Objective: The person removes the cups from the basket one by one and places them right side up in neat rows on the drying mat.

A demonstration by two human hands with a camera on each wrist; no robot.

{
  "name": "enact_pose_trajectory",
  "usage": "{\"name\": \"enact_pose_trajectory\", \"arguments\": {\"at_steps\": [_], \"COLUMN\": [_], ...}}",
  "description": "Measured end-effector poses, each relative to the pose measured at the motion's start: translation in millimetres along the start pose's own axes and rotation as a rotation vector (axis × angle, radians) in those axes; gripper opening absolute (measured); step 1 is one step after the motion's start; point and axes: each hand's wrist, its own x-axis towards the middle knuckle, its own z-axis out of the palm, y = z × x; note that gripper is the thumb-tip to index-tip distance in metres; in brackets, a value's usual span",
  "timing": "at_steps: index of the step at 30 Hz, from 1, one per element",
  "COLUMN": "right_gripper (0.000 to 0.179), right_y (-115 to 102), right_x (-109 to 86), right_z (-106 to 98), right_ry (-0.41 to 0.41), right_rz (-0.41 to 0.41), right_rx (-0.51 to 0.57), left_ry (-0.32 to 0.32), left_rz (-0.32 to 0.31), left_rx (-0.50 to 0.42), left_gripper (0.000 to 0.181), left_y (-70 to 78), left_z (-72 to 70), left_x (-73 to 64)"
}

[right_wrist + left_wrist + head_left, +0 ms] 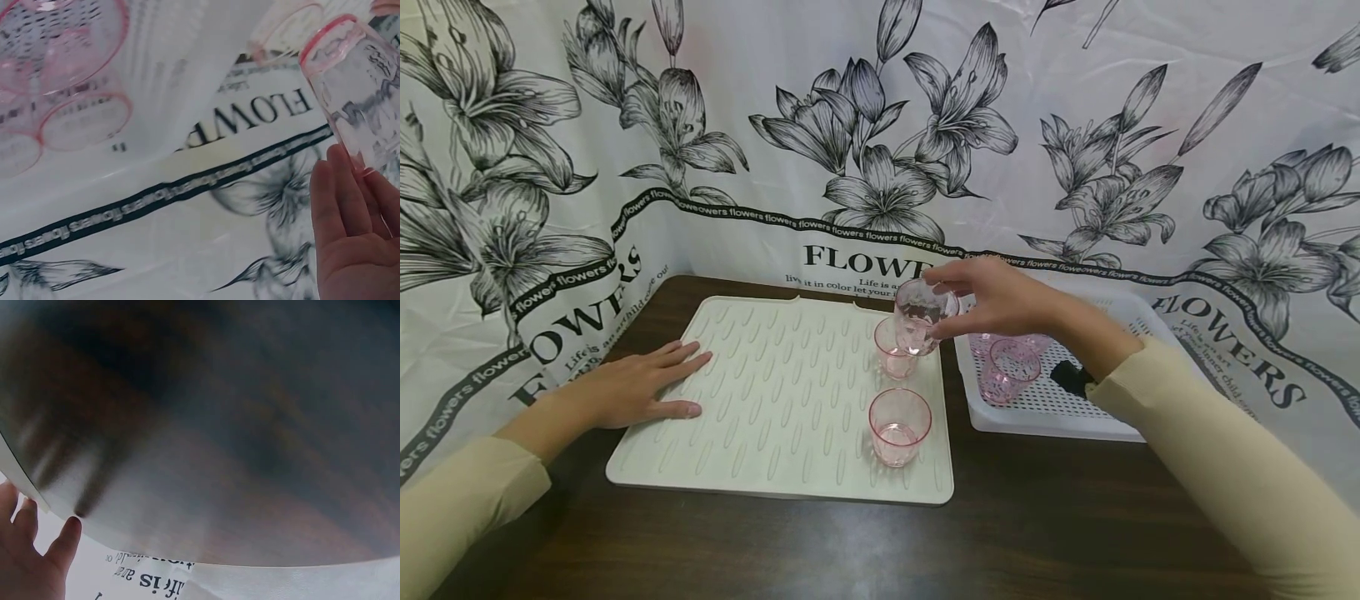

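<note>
In the head view my right hand [1003, 298] holds a clear pink-tinted glass [916, 317] above the back right of a white ribbed drying mat [775, 400]. The right wrist view shows the fingers [328, 200] at one end of that glass [356, 100], its pink rim at the far end. Partly behind the held glass, a second glass [887, 354] stands on the mat. Another glass [898, 433] stands nearer the front, along the mat's right side. My left hand [632, 387] rests with spread fingers on the mat's left edge.
Right of the mat sits a white perforated tray [1052, 425] with several pink glasses [1011, 371] in it. A black object [1067, 377] lies by the right wrist. Dark brown table [775, 542] shows in front, and a flower-printed cloth [715, 242] hangs behind.
</note>
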Motion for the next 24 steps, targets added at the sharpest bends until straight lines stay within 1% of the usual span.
{"name": "enact_pose_trajectory", "arguments": {"at_steps": [6,10,15,21,24], "right_gripper": [0.079,0.077,0.075,0.077,0.077], "right_y": [-16,-26,-36,-46,-51], "right_x": [11.3,18.9,28.1,37.6,41.5], "right_z": [8,18,30,46,54], "right_ry": [-0.03,-0.05,-0.083,-0.126,-0.145], "right_rz": [-0.05,-0.085,-0.106,-0.11,-0.132], "right_rx": [0.012,0.009,0.007,-0.041,-0.044], "left_ry": [0.0,0.004,-0.001,0.001,0.002], "left_rz": [-0.001,0.007,0.005,0.007,0.011], "left_rx": [-0.001,0.001,0.004,-0.002,0.0], "left_gripper": [0.089,0.089,0.09,0.09,0.089], "left_y": [0.0,-0.4,-1.0,-0.9,-1.4], "left_z": [0.2,0.3,1.3,1.4,1.5], "left_x": [0.4,-0.3,-0.7,-0.5,-0.1]}}
